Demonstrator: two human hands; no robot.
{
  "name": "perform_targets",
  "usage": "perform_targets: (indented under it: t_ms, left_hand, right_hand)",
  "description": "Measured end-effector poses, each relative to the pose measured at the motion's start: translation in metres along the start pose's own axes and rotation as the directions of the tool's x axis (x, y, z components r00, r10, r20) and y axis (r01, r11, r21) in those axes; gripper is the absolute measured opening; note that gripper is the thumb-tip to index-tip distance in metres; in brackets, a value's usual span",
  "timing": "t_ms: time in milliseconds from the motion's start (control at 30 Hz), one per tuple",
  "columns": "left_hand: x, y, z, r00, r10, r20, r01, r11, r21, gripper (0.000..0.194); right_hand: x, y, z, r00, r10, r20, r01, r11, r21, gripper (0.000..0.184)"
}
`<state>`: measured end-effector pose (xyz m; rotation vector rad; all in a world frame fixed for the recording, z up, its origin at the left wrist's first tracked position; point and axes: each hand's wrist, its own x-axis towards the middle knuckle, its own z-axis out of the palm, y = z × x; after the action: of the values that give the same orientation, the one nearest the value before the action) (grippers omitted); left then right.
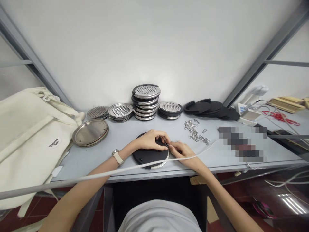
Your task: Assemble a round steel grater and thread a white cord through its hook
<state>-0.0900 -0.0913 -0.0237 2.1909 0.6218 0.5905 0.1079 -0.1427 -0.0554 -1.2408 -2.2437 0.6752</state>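
A round black holder with a metal disc edge showing (152,157) lies flat near the front of the table. Over its upper right part, my left hand (154,140) has thumb and fingers bent together at a small metal clip (167,145). My right hand (182,153) meets it from the right, its thumb and forefinger pinched on the same clip at the disc's rim. The fingers partly hide the clip, so how it sits on the disc cannot be made out. To the right lies a loose pile of small metal clips (192,130).
Behind stand a tall stack of grater discs (146,102), shorter stacks (120,111) and black holders (204,107). Plain metal discs (90,132) lie left, beside a cream bag (36,138). A white cable (101,174) crosses in front. Chargers (249,114) sit right.
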Motion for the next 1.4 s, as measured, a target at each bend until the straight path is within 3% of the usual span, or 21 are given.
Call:
perform_targets:
  t_ms: [1400]
  left_hand:
    - [0.001, 0.0018, 0.0028, 0.998, 0.043, 0.037, -0.04, 0.995, -0.096, 0.026]
  right_hand:
    - [0.0, 0.0059, -0.0016, 0.998, 0.069, 0.014, -0.07, 0.984, 0.161, 0.032]
